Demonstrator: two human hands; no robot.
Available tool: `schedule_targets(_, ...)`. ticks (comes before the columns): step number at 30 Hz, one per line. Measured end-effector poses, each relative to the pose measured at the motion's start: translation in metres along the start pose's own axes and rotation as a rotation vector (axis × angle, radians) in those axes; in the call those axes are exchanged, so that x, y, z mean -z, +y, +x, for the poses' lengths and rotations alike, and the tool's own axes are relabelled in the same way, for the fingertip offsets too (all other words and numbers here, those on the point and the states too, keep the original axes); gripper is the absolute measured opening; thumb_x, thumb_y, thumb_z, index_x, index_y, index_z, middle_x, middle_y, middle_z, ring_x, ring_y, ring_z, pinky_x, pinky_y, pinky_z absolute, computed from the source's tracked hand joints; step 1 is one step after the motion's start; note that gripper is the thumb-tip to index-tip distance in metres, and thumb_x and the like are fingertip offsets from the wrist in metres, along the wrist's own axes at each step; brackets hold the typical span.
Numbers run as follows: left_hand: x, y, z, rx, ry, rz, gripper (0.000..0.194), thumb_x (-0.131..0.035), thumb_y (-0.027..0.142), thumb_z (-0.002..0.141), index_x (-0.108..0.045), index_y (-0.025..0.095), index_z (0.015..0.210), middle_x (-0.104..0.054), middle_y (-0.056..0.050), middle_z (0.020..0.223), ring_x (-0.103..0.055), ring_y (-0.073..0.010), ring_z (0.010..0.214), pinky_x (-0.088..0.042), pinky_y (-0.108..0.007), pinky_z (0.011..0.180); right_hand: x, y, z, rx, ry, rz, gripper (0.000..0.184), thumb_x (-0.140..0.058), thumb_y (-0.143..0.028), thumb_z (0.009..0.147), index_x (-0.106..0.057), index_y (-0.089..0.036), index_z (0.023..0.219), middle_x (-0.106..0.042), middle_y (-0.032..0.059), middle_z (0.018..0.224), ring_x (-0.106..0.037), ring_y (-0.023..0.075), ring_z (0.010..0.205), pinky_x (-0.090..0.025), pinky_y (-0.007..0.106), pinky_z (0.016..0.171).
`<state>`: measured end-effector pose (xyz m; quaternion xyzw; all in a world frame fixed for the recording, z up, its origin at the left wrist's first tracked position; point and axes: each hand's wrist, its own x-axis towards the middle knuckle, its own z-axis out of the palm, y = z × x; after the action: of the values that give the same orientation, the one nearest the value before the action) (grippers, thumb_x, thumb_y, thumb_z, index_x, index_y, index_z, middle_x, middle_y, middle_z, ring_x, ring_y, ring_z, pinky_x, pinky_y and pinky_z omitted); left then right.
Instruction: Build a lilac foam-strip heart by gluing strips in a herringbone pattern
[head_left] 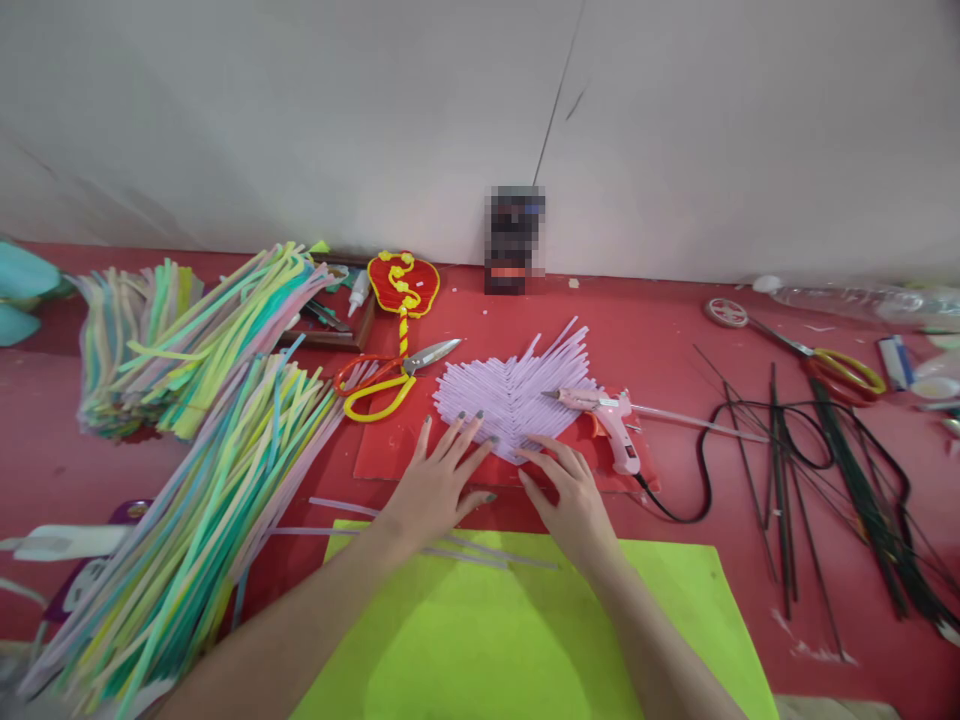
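Chenille stem bundles (202, 540): pastel green, yellow, blue and lilac, heaped on the red worktop (292, 600) to the left of the left fingers.
Tray (365, 333): brown-rimmed, beyond the left fingers and off to their left, with a small white tube (358, 295) at its edge.
Red-and-yellow-handled scissors (405, 372): ahead of the left fingers and a little left, blades together, pointing rightward.
Red ornament (424, 290): edged and knotted in yellow cord, farther out behind those scissors.
Left hand (426, 492): fingers spread and flat, grasping nothing, fingertips on the lower left of the lilac piece.
Lilac piece (487, 390): stems laid side by side in a heart-like shape, under the left fingertips and ahead of the right ones, on a flat red board (382, 447).
Lime-green sheet (510, 640): nearer the person than both sets of fingers, beneath the forearms.
Right hand (576, 503): fingers bent at the piece's lower tip; whether they pinch it cannot be told.
Pink glue gun (620, 432): just right of the right fingers, nozzle over the piece's right side.
Dark thin stems (832, 450): well right of the right fingers.
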<state>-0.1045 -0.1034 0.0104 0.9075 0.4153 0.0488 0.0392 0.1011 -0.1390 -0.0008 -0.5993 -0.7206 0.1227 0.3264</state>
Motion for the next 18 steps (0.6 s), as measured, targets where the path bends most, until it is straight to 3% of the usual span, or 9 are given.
schedule_targets(9,-0.001,-0.002,0.000,-0.027,0.024,-0.041,0.053,-0.038,0.044,0.095,-0.033,0.023,0.143,-0.028,-0.012,0.153,-0.026,-0.0281,0.140,-0.019,-0.058,0.111,-0.002,-0.002,-0.001,-0.019,0.007,0.043,0.022,-0.051,-0.027,0.089,-0.065,-0.026,0.105,-0.062,0.0080,0.115,-0.056,0.0245,0.107,-0.047,0.047,0.094)
schedule_targets(13,-0.002,-0.004,0.001,-0.010,0.117,-0.047,0.054,-0.040,0.042,0.095,-0.031,0.020,0.143,-0.033,-0.013,0.150,-0.030,-0.0281,0.138,-0.021,-0.057,0.111,0.008,-0.001,0.004,-0.052,0.105,0.105,0.023,-0.047,-0.029,0.091,-0.065,-0.024,0.105,-0.063,0.0094,0.112,-0.059,0.0221,0.106,-0.048,0.042,0.094)
schedule_targets(16,-0.003,-0.008,0.001,0.012,0.244,-0.069,0.042,-0.042,0.036,0.095,-0.045,0.019,0.133,-0.048,-0.012,0.140,-0.041,-0.0254,0.131,-0.025,-0.053,0.111,0.030,0.012,0.010,-0.133,0.239,0.021,0.023,-0.048,-0.035,0.089,-0.066,-0.023,0.099,-0.065,0.0088,0.102,-0.061,0.0215,0.098,-0.049,0.038,0.087)
schedule_targets(18,-0.003,-0.012,0.000,0.024,0.340,-0.114,0.026,-0.044,0.029,0.095,-0.058,0.018,0.114,-0.061,-0.009,0.121,-0.053,-0.0213,0.117,-0.032,-0.046,0.108,0.047,0.028,0.014,-0.256,0.261,-0.064,0.027,-0.048,-0.041,0.088,-0.065,-0.022,0.096,-0.065,0.0079,0.096,-0.062,0.0197,0.083,-0.050,0.034,0.072)
